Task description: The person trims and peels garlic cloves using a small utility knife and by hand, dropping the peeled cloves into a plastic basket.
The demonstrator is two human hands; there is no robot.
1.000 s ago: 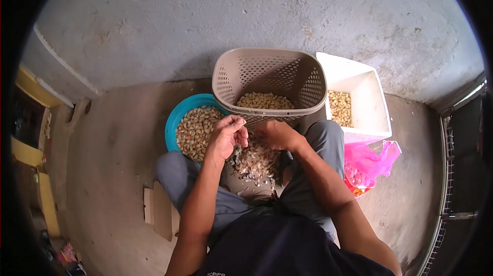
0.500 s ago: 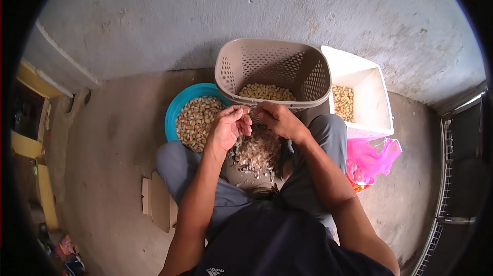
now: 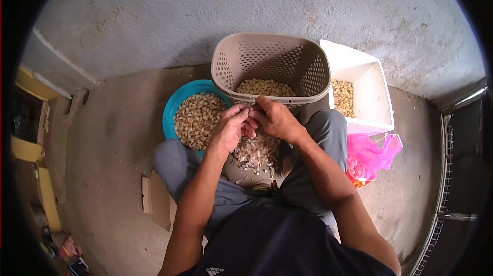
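Note:
My left hand [image 3: 232,126] is closed in a pinch, its fingertips on a small garlic clove that is mostly hidden. Against it, my right hand [image 3: 276,118] has curled fingers meeting the left fingertips; what they grip, if anything, is hidden. Both hands are just in front of the tan perforated basket [image 3: 308,102], which has pale peeled cloves [image 3: 265,88] on its bottom. To the left, a blue basin [image 3: 168,116] holds many unpeeled garlic cloves [image 3: 196,119]. Below the hands, papery skins [image 3: 255,151] are heaped on the floor between my legs.
A white foam box [image 3: 377,91] with more pale cloves stands right of the basket. In front of it lies a pink plastic bag [image 3: 375,153]. Folded cardboard [image 3: 160,201] rests by my left knee. A rough grey wall [image 3: 205,8] rises behind the containers.
My hands have come closer together, the right fingers now meeting the left fingertips. The clove that showed in the left pinch is now mostly covered. The view has shifted slightly.

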